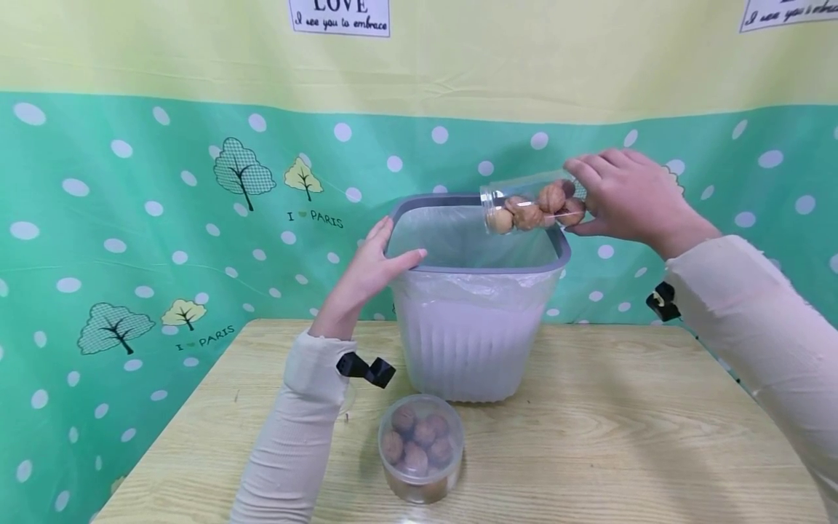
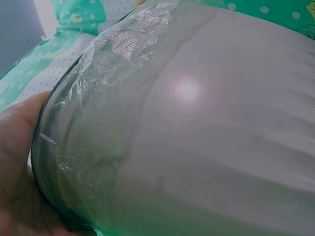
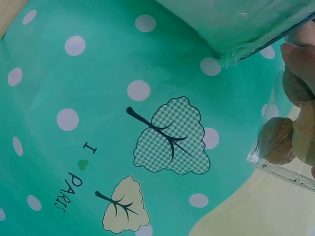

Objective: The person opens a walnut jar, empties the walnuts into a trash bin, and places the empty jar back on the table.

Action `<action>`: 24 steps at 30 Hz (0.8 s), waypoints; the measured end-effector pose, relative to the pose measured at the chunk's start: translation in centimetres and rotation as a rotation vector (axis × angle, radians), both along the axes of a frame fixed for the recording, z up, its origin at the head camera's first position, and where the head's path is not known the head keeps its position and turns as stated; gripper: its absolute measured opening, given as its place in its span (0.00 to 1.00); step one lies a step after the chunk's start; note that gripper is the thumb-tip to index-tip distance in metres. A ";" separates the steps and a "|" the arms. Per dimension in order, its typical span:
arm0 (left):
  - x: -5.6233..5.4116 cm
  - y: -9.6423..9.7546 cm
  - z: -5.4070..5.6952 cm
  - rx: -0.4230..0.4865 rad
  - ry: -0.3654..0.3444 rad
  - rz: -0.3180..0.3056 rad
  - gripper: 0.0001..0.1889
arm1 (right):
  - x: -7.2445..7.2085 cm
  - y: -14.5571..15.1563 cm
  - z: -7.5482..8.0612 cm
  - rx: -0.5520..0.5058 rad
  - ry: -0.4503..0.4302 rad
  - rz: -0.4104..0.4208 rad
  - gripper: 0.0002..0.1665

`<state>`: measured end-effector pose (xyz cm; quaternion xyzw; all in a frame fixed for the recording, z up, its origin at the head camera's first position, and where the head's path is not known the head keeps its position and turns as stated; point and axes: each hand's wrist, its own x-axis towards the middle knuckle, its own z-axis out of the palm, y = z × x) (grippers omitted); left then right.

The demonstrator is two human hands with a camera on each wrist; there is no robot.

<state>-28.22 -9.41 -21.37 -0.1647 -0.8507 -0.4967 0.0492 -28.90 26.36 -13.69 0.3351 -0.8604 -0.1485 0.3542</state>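
Note:
My right hand (image 1: 625,193) grips the base end of a clear plastic jar (image 1: 529,185) with several walnuts (image 1: 527,215) in it. The jar lies nearly on its side above the right part of the trash bin (image 1: 468,342), its mouth facing left. In the right wrist view, walnuts (image 3: 276,141) show through the jar wall beside the thumb. My left hand (image 1: 366,273) holds the bin's grey rim at the left, thumb over the front edge. A clear bag (image 2: 91,105) lines the bin and folds over the rim. The bin's bottom inside is hidden.
A round clear tub (image 1: 421,484) of walnuts stands on the wooden table (image 1: 589,437) in front of the bin, near my left forearm. A patterned green and yellow cloth (image 1: 164,255) hangs close behind the bin.

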 end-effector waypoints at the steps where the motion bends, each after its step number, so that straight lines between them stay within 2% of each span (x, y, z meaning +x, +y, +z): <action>1: 0.0 0.0 0.0 0.000 -0.001 0.000 0.49 | 0.0 0.0 0.0 0.003 -0.001 -0.003 0.51; 8: 0.0 -0.1 0.0 0.010 0.008 -0.001 0.49 | 0.0 -0.1 0.0 0.010 -0.018 0.001 0.52; 13: -0.1 0.0 0.0 0.000 0.013 -0.005 0.49 | 0.1 0.0 0.2 -0.022 0.000 -0.010 0.52; 24: 0.1 0.0 0.1 0.008 0.013 -0.002 0.49 | 0.1 0.1 -0.1 -0.078 -0.026 -0.008 0.50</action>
